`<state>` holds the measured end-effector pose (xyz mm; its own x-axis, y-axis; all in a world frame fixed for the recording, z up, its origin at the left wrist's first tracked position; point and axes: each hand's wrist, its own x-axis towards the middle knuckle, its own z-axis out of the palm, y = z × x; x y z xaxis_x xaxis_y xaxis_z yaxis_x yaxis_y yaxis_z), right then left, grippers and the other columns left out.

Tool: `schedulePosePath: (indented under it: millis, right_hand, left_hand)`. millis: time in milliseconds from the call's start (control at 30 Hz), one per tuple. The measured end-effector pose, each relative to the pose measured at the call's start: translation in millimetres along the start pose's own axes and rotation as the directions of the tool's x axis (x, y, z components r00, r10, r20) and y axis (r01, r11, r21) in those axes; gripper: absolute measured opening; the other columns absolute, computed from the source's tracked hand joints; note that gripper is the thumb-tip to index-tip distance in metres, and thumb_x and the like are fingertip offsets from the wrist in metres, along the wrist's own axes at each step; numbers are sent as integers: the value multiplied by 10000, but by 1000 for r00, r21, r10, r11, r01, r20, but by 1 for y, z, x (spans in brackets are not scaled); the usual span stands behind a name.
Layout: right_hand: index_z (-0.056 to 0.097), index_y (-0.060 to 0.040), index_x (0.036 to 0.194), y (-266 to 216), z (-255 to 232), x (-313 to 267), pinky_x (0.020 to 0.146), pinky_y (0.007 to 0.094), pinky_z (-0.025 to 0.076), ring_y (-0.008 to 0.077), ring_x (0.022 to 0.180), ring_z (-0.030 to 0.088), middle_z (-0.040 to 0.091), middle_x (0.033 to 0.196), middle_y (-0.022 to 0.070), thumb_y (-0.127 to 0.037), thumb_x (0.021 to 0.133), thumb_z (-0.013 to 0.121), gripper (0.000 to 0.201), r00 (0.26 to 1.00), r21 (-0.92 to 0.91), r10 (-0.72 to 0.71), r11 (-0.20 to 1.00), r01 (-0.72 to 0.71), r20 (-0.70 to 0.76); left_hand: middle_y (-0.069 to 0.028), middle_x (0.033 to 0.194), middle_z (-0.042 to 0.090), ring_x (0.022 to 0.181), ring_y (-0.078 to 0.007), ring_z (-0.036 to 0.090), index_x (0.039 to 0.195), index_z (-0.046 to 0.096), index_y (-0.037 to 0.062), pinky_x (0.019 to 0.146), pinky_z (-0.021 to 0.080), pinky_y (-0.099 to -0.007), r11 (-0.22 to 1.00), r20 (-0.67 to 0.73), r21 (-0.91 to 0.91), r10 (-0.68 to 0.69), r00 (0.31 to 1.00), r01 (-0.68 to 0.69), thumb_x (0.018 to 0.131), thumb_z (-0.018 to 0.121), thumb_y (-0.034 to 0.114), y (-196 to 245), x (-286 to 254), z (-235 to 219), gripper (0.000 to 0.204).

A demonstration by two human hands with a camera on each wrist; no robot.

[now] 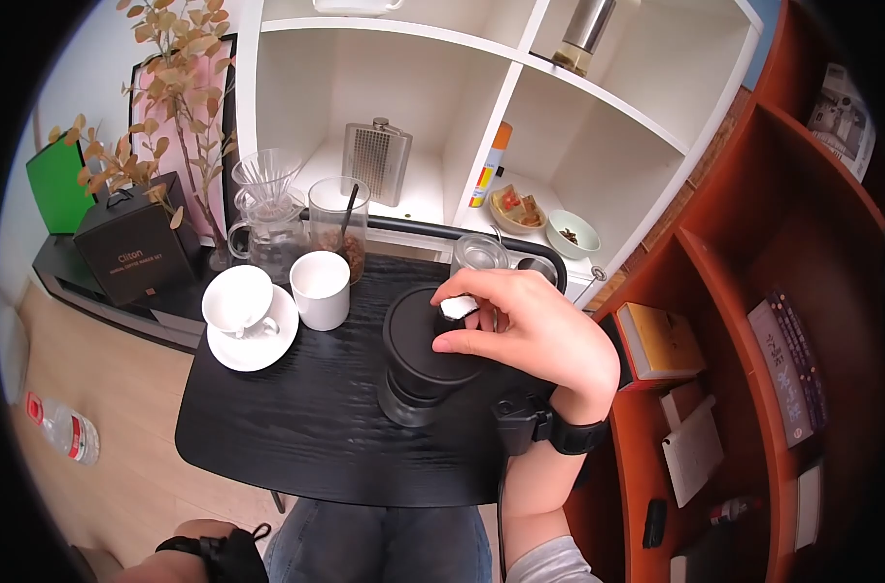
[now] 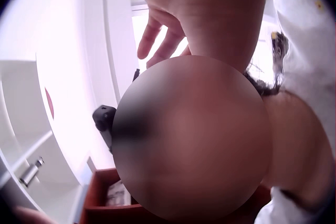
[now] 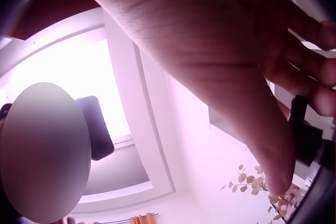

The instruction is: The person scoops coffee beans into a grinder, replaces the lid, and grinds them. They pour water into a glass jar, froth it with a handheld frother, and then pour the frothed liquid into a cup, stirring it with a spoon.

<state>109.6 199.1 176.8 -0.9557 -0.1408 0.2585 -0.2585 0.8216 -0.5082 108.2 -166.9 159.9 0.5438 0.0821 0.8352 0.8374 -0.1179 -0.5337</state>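
My right hand (image 1: 535, 325) reaches over a black-topped canister (image 1: 425, 335) with a clear lower part, standing upright on the black table (image 1: 287, 428). Thumb and fingers pinch a small dark knob with a white top (image 1: 459, 308) above the lid. From below, the right wrist view shows a black part (image 3: 306, 137) between thumb and fingers. My left hand (image 2: 205, 8) hangs with loosely extended fingers in the left wrist view, holding nothing. Only the left forearm with its black strap (image 1: 209, 554) shows at the bottom of the head view.
Left on the table are a white cup (image 1: 238, 296) on its saucer (image 1: 258, 352) and a white mug (image 1: 321, 291). Behind stand a glass dripper pot (image 1: 267, 228), a tall glass (image 1: 338, 228) and a small glass jar (image 1: 480, 253). Reddish shelves (image 1: 724, 282) border the right.
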Motion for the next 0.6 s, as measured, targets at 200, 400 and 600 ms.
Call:
schedulePosePath:
  millis: [200, 400, 600]
  right_hand:
    - [586, -21, 914, -5, -1, 0, 606, 333, 445, 237, 657, 554, 559, 717, 109, -244, 738, 731, 318, 999, -30, 17, 999, -16, 35]
    - [604, -25, 941, 5, 5, 1, 578, 304, 426, 202, 631, 535, 569, 715, 90, -212, 741, 738, 305, 997, -35, -57, 998, 55, -59]
    - [586, -22, 922, -3, -2, -1, 640, 340, 463, 255, 696, 583, 586, 759, 113, -244, 762, 714, 302, 1000, -37, -8, 999, 8, 10]
  left_hand:
    - [-17, 819, 485, 646, -123, 428, 1099, 454, 60, 575, 416, -294, 921, 64, 366, 119, 991, -134, 930, 411, 211, -15, -1, 16, 231]
    - [6, 871, 503, 652, -128, 436, 1107, 463, 82, 543, 392, -277, 995, 81, -91, 53, 995, -46, 950, 408, 361, -4, -7, 5, 325]
    - [3, 995, 489, 690, -132, 439, 1106, 497, 126, 541, 369, -282, 580, -157, 761, -270, 950, 291, 932, 445, 233, 9, -5, 40, 211]
